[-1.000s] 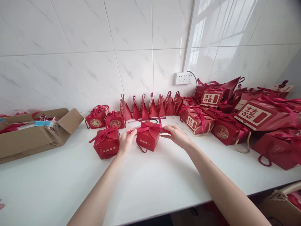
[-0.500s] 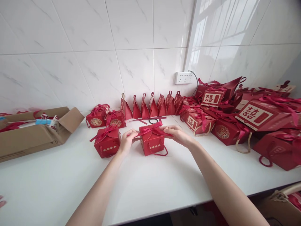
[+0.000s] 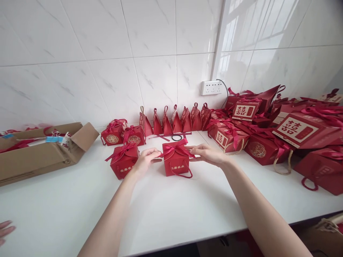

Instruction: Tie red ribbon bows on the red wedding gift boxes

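Observation:
In the middle of the white table stands a small red gift box (image 3: 176,165) with gold characters on its front and a red cord handle hanging low. A red ribbon (image 3: 175,145) is tied in a bow across its top. My left hand (image 3: 148,159) is at the box's left side, fingers apart, fingertips by the short ribbon end. On the other side, my right hand (image 3: 210,154) is open, with its fingers stretched toward the box's right upper edge. Just left of my left hand sits a matching bowed gift box (image 3: 122,165), partly hidden by that hand.
Red triangular boxes (image 3: 177,123) line the wall, with a black ring (image 3: 176,137) before them. Many finished gift boxes (image 3: 258,150) are heaped at right. A cardboard carton (image 3: 40,159) stands at left. Another person's hand (image 3: 5,230) shows at the lower left edge.
Both hands have loosened from the ribbon ends, their fingers now more spread beside the box. The other person's hand has come further into view at the lower left.

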The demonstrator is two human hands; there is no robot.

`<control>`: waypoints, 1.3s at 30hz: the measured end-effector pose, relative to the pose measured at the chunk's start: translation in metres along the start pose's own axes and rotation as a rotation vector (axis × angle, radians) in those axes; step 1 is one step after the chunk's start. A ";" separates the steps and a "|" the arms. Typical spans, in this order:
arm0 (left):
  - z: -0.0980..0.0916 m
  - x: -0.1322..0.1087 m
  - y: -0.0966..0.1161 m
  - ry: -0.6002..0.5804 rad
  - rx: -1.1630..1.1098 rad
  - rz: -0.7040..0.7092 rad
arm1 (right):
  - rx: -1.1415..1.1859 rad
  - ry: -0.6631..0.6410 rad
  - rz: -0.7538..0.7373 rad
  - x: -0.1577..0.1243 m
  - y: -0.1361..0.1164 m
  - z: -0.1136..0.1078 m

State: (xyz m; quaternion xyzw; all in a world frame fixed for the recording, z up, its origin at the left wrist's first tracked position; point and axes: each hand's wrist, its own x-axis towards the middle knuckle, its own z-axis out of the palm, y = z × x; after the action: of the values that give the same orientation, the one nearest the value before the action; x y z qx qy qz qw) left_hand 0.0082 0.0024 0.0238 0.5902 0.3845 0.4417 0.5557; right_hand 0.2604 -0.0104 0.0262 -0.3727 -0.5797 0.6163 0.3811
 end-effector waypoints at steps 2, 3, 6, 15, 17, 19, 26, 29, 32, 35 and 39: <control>-0.005 -0.003 0.004 -0.072 0.003 -0.057 | -0.010 -0.047 -0.002 -0.001 0.000 -0.001; -0.010 -0.005 0.006 -0.136 0.025 -0.102 | -0.015 -0.078 -0.007 -0.003 -0.001 -0.003; -0.024 -0.010 0.013 -0.346 0.122 -0.305 | -0.128 -0.088 0.046 -0.007 -0.003 -0.009; 0.011 0.011 -0.009 0.279 0.317 0.007 | -0.215 0.461 -0.218 0.022 0.008 0.025; 0.023 0.011 -0.011 0.302 0.363 0.051 | -0.163 0.476 -0.199 0.027 0.010 0.036; 0.030 0.009 -0.011 0.337 0.387 0.103 | -0.118 0.504 -0.179 0.028 0.011 0.043; 0.038 0.001 -0.017 0.398 0.370 0.180 | 0.208 0.383 -0.126 0.015 0.011 0.040; 0.041 0.000 -0.020 0.418 0.360 0.151 | 0.318 0.356 -0.087 0.017 0.015 0.038; 0.043 0.000 -0.023 0.457 0.348 0.139 | 0.375 0.388 -0.044 0.022 0.019 0.038; 0.042 0.000 -0.024 0.466 0.318 0.152 | 0.240 0.378 -0.056 0.020 0.018 0.039; 0.037 0.001 -0.020 0.493 0.309 0.148 | -0.013 0.325 -0.028 0.006 0.004 0.029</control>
State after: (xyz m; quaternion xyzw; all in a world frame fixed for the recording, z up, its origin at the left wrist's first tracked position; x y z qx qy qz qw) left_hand 0.0439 -0.0066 0.0041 0.5692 0.5263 0.5473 0.3153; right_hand 0.2314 -0.0173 0.0239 -0.4618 -0.5196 0.5386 0.4761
